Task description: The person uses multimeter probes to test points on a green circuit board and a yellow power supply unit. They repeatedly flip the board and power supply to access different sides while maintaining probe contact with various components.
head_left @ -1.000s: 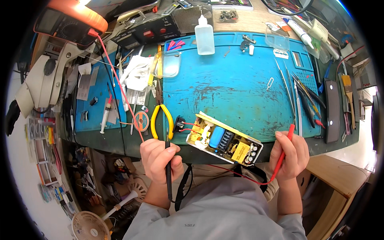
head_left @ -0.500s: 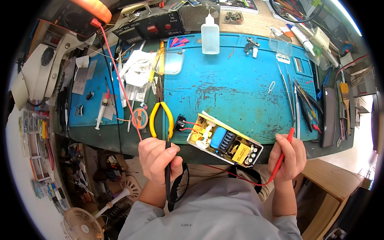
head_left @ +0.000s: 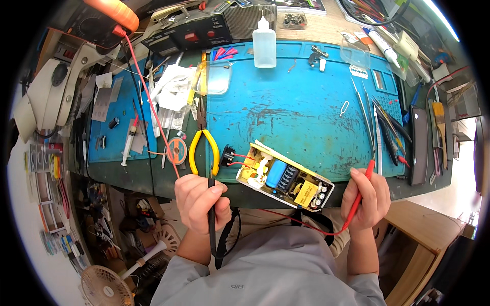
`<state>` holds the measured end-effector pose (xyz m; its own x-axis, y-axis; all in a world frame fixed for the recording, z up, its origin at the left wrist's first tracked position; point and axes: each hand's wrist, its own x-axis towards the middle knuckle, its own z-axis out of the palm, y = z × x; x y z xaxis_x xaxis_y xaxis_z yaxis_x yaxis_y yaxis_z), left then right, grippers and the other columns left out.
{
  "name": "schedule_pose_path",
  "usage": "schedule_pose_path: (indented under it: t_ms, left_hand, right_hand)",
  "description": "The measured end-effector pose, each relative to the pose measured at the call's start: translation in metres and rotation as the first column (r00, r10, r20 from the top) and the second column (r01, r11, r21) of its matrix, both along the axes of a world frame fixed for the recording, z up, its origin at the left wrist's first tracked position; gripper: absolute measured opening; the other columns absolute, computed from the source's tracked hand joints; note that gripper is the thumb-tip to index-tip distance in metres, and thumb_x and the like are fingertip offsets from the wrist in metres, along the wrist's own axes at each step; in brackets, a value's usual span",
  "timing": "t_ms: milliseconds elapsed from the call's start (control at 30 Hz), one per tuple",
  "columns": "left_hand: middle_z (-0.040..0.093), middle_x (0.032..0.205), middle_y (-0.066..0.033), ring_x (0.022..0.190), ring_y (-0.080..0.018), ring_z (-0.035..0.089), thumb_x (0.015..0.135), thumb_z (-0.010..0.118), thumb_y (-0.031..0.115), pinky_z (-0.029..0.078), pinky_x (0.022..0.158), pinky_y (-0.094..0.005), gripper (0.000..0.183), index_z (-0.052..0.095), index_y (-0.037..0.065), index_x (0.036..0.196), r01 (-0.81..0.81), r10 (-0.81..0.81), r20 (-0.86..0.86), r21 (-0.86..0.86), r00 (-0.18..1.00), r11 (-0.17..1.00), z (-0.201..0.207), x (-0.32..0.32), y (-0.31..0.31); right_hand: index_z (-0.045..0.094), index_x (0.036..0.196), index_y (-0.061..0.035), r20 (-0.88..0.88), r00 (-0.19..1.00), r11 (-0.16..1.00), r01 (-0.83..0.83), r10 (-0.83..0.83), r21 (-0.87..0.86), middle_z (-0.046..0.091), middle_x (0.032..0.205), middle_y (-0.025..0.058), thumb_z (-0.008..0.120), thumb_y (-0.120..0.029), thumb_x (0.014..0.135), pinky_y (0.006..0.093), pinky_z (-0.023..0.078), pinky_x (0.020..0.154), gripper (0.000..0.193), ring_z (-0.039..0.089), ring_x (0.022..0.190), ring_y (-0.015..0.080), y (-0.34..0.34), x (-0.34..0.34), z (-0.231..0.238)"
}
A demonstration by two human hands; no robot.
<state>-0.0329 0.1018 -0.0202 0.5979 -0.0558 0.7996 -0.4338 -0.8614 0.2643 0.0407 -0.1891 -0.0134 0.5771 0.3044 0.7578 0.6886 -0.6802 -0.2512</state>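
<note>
My left hand [head_left: 200, 204] is closed around a black multimeter probe [head_left: 212, 224], its tip pointing up by the yellow-handled pliers [head_left: 205, 148]. A red probe [head_left: 357, 201] is gripped in my right hand [head_left: 368, 200], its tip end raised toward the mat's front right. Between the hands, at the mat's front edge, lies an opened power supply board [head_left: 285, 176] in a pale casing. It carries a blue capacitor, a dark finned part and a yellow transformer. Two red wires join it to a black socket [head_left: 227, 156] on its left. Both probes are apart from the board.
A multimeter [head_left: 94, 23] with orange edging stands far left, its red lead crossing down to my left hand. A clear squeeze bottle [head_left: 264, 46] stands upright on the blue mat [head_left: 275, 102]. Tweezers [head_left: 363, 115] and dark pliers [head_left: 390, 135] lie right; a solder wick spool [head_left: 176, 151] lies left.
The view has shifted slightly, so the bench things sit a little further left. Both hands keep their probes in nearly the same place.
</note>
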Motion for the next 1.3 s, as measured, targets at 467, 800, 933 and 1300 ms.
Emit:
schedule_pose_path:
  t_ms: [467, 800, 933, 1300]
  left_hand:
    - [0.063, 0.076, -0.0098, 0.068, -0.0224, 0.057, 0.110, 0.054, 0.027, 0.046, 0.067, -0.0388, 0.023, 0.052, 0.004, 0.115, -0.005, 0.006, 0.002, -0.023, 1.000, 1.000, -0.0012, 0.0014, -0.0011]
    - [0.064, 0.074, -0.0086, 0.067, -0.0232, 0.055, 0.110, 0.054, 0.022, 0.046, 0.068, -0.0385, 0.021, 0.055, 0.003, 0.116, -0.021, 0.022, 0.065, -0.019, 0.998, 1.000, -0.0060, 0.0035, -0.0019]
    - [0.064, 0.074, -0.0086, 0.069, -0.0236, 0.055, 0.110, 0.054, 0.023, 0.046, 0.068, -0.0385, 0.021, 0.055, 0.003, 0.116, -0.020, 0.021, 0.058, -0.022, 0.998, 1.000, -0.0056, 0.0042, -0.0023]
    - [0.067, 0.079, -0.0076, 0.072, -0.0244, 0.059, 0.106, 0.059, 0.019, 0.049, 0.071, -0.0391, 0.018, 0.057, 0.003, 0.113, -0.004, 0.006, 0.037, -0.040, 0.999, 0.999, -0.0049, 0.0025, -0.0008]
  right_hand:
    - [0.074, 0.101, -0.0009, 0.006, 1.000, 0.999, -0.010, 0.010, 0.033, 0.068, 0.079, 0.0084, 0.073, 0.007, 0.070, 0.0300, 0.047, 0.056, 0.032, 0.063, 0.065, 0.0225, -0.0016, 0.0029, -0.0011]
    - [0.075, 0.104, -0.0037, -0.009, 1.000, 0.999, -0.021, 0.022, 0.042, 0.069, 0.085, 0.0069, 0.075, 0.002, 0.068, 0.0320, 0.051, 0.060, 0.036, 0.067, 0.072, 0.0230, -0.0077, 0.0018, -0.0063]
    - [0.075, 0.104, -0.0040, 0.002, 1.000, 0.999, -0.012, 0.012, 0.051, 0.069, 0.084, 0.0069, 0.076, 0.001, 0.067, 0.0321, 0.050, 0.059, 0.038, 0.066, 0.070, 0.0231, -0.0077, 0.0017, -0.0078]
    - [0.075, 0.104, -0.0038, 0.015, 1.000, 0.999, -0.001, 0.000, 0.051, 0.068, 0.081, 0.0061, 0.074, 0.003, 0.070, 0.0315, 0.051, 0.059, 0.034, 0.064, 0.068, 0.0221, -0.0053, 0.0021, -0.0058]
